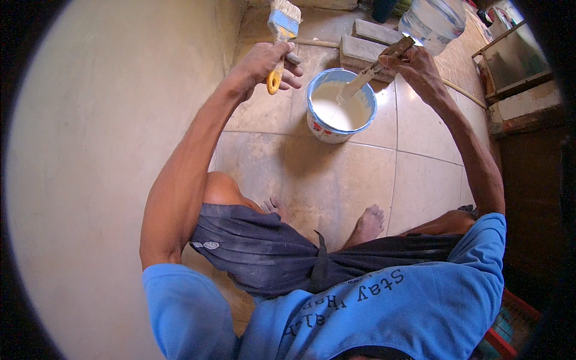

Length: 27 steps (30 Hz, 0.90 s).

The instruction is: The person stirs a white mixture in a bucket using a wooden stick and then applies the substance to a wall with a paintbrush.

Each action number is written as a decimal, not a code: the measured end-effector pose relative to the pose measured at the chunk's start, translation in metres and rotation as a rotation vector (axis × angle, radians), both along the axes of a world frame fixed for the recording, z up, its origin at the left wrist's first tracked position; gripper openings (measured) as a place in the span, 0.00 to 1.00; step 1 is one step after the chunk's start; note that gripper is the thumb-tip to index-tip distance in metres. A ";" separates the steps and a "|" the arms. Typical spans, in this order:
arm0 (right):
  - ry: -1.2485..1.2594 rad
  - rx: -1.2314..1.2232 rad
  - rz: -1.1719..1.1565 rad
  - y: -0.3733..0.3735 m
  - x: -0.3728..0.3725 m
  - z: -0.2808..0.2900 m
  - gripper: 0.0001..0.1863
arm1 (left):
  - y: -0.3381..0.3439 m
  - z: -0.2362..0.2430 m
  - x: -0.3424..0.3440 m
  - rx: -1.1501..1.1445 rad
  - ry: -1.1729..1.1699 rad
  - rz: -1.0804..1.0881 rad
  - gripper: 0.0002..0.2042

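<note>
Tiled floor (426, 123); left hand (273, 63) partly covers brush (283, 25).

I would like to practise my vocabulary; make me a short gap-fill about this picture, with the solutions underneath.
1. The left hand holds a ____ with pale bristles.
2. The right hand holds a flat stick over a bucket whose rim is coloured ____.
3. The liquid inside the bucket is ____.
4. The bucket stands on a floor covered with large ____.

Missing words: paintbrush; blue; white; tiles.
</note>
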State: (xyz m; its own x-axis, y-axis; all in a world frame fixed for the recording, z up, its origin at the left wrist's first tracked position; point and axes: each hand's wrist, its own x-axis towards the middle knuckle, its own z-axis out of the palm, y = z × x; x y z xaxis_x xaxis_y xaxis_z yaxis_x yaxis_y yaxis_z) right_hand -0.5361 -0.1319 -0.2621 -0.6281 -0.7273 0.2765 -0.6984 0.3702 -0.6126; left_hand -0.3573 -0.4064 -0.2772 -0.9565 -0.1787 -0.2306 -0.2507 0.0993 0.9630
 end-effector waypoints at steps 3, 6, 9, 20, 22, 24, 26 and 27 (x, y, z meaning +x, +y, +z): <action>0.005 0.024 -0.026 0.000 0.001 -0.001 0.14 | 0.002 0.000 0.000 -0.011 0.002 0.003 0.27; 0.028 0.137 -0.055 -0.004 0.003 0.002 0.14 | 0.002 0.000 0.000 -0.016 -0.004 0.008 0.27; 0.004 0.110 -0.014 -0.003 0.003 -0.004 0.13 | 0.003 0.001 -0.001 -0.016 -0.006 0.006 0.27; -0.011 0.339 0.253 -0.030 0.022 -0.101 0.14 | 0.006 0.005 0.002 0.009 -0.009 0.012 0.24; 0.031 0.370 0.204 -0.032 -0.012 -0.144 0.15 | 0.006 0.006 -0.003 0.004 -0.002 -0.039 0.25; 0.158 0.303 0.206 -0.039 -0.020 -0.140 0.15 | 0.006 0.005 -0.004 0.008 -0.016 -0.029 0.25; 0.198 0.321 0.172 -0.043 -0.021 -0.130 0.15 | 0.004 0.003 -0.004 0.011 -0.031 -0.017 0.25; 0.175 0.372 0.138 -0.045 -0.015 -0.118 0.14 | 0.003 0.003 -0.002 0.013 -0.038 -0.010 0.25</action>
State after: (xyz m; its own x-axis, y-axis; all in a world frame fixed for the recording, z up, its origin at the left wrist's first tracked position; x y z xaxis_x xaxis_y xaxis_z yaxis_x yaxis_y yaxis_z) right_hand -0.5515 -0.1769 -0.3802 -0.4845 -0.8717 0.0733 -0.8384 0.4389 -0.3232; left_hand -0.3591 -0.4030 -0.2744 -0.9487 -0.1661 -0.2691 -0.2862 0.0892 0.9540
